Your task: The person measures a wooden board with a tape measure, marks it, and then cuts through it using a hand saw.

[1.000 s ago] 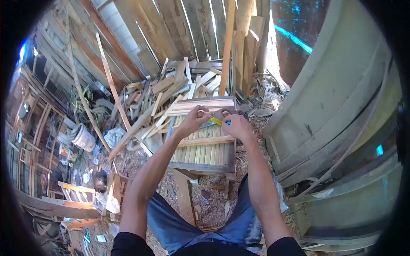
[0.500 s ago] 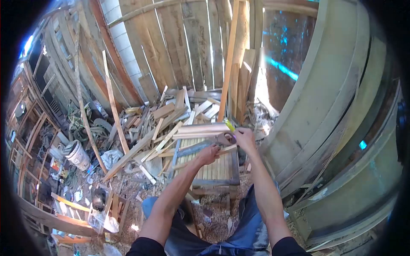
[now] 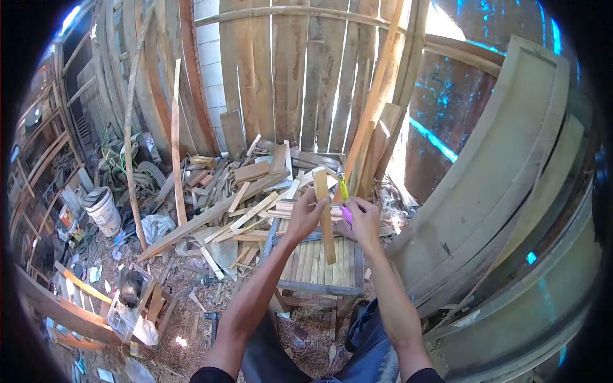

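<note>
Held near upright, a short wooden strip [image 3: 327, 235] is pinched in my left hand [image 3: 303, 220] above a low slatted table [image 3: 319, 288]. My right hand [image 3: 364, 223] is closed around a tape measure [image 3: 346, 213] with a purple case, and a short length of its yellow blade sticks up beside the strip. Behind my left hand, pale wooden slats [image 3: 281, 212] lie across the far part of the table. The tabletop just under my hands is partly hidden by them and by the strip.
A heap of wood offcuts [image 3: 252, 172] lies behind the table against a plank wall [image 3: 287, 83]. Large panels [image 3: 485, 159] lean at the right. On the left are a white bucket [image 3: 102, 212], a plastic bag [image 3: 156, 228] and a small crate [image 3: 131, 306]. Shavings litter the ground.
The wooden strip has been raised from low over the table to near upright in my left hand. The tape measure stays in my right hand, and the view has shifted.
</note>
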The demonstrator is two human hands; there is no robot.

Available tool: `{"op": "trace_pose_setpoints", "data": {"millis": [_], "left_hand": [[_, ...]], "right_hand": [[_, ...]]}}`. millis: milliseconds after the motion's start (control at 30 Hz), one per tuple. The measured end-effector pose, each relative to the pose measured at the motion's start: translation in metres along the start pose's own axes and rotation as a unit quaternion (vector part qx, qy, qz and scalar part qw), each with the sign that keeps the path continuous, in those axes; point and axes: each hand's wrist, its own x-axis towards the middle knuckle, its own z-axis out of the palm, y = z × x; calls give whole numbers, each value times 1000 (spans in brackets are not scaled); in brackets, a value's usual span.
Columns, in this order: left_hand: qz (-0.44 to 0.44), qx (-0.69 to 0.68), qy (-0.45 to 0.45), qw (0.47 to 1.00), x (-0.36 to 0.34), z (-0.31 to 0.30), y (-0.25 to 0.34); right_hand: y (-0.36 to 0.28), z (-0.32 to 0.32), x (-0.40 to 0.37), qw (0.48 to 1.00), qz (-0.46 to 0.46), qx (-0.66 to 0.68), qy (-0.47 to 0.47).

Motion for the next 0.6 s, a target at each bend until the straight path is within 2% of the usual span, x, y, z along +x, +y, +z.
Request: {"op": "trace_pose_setpoints", "data": {"millis": [33,67,100,300,367,400,600], "left_hand": [[-8,-8,19,1000,-4,0,-10],[-10,105,-11,994,0,-8,-20],[-14,86,-10,996,2,-11,-31],[7,80,20,997,8,-6,-17],[-10,136,17,991,8,-2,-10],[26,181,-2,983,9,-2,-9],[3,155,3,988,0,8,-6]], "right_hand": [[5,4,5,1000,10,2,-2],[12,5,8,999,19,-11,-30],[17,4,6,997,31,-27,-59],[14,16,12,997,49,21,-54],[12,16,13,998,22,54,-34],[6,12,12,997,38,49,-50],[4,8,4,999,33,12,-29]]}}
